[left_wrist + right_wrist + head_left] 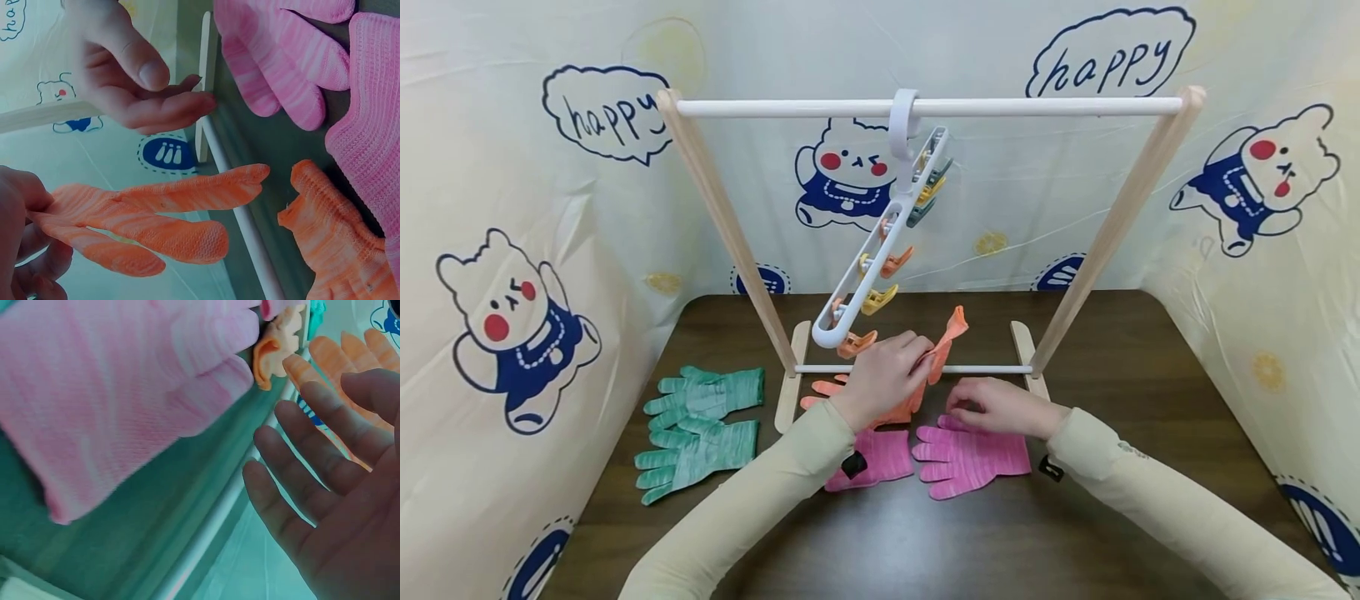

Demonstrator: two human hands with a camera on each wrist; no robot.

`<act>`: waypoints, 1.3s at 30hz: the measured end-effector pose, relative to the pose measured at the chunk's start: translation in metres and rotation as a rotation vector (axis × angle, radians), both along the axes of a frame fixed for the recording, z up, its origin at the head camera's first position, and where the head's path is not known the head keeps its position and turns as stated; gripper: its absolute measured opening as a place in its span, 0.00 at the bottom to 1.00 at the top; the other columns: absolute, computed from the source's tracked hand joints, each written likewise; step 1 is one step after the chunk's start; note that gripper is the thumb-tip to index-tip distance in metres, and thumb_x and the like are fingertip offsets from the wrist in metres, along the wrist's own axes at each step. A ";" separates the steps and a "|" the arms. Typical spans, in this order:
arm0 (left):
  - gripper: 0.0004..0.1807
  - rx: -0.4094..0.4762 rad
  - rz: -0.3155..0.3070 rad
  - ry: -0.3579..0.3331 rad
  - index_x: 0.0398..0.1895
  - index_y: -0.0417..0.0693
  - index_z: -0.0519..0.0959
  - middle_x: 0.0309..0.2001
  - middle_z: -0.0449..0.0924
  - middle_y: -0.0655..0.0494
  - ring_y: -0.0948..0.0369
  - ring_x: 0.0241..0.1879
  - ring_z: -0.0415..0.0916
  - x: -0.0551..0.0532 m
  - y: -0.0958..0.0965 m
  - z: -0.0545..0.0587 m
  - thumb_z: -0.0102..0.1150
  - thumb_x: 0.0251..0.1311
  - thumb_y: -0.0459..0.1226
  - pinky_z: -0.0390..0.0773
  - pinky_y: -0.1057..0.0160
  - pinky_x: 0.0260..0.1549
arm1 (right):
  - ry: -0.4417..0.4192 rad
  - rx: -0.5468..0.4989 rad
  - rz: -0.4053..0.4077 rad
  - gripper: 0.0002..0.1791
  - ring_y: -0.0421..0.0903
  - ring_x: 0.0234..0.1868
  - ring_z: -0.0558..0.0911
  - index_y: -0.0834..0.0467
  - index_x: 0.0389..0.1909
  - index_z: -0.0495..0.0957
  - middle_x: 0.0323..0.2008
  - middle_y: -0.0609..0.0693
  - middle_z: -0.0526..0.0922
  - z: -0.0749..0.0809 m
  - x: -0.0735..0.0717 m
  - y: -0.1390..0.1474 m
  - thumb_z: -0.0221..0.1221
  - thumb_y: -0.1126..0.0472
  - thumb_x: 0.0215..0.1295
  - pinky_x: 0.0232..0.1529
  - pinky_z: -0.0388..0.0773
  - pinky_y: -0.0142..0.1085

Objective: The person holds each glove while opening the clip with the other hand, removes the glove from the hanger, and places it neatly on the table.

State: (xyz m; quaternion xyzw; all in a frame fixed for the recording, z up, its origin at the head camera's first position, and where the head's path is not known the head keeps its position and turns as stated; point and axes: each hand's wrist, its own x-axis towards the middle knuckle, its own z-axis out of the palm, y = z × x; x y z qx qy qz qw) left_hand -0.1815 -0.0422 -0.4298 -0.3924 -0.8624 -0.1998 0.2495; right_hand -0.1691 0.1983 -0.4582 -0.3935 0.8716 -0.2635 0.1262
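My left hand (886, 372) pinches an orange knit glove (946, 348) and holds it up in front of the rack's lower bar. In the left wrist view the held glove's fingers (175, 234) hang free. My right hand (1000, 407), fingers spread and relaxed in the right wrist view, hovers over a pink glove (970, 462) and holds nothing. A second orange glove (344, 244) lies on the table, partly hidden by my left arm in the head view. Another pink glove (883, 458) lies beside the first, also partly covered.
A wooden rack with a white top bar (1037, 107) stands on the dark table (910, 542). From it hangs a white clip hanger (880, 237) with orange, yellow and grey-green clips. Two green gloves (707, 392) lie at the left. Printed curtains surround the table.
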 end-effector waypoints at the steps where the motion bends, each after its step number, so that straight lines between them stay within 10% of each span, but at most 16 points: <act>1: 0.04 -0.012 0.003 0.023 0.42 0.47 0.84 0.31 0.80 0.57 0.65 0.24 0.74 0.000 0.001 0.000 0.61 0.72 0.37 0.73 0.66 0.21 | 0.015 0.011 0.000 0.06 0.38 0.40 0.81 0.58 0.44 0.86 0.40 0.43 0.83 -0.001 0.001 0.001 0.62 0.62 0.72 0.49 0.82 0.41; 39: 0.07 -0.299 0.001 0.174 0.41 0.51 0.84 0.34 0.81 0.58 0.62 0.29 0.82 -0.003 0.047 -0.010 0.63 0.70 0.43 0.80 0.63 0.21 | -0.029 0.015 0.075 0.07 0.37 0.44 0.80 0.58 0.47 0.86 0.44 0.45 0.83 -0.029 0.033 0.016 0.62 0.63 0.73 0.51 0.81 0.34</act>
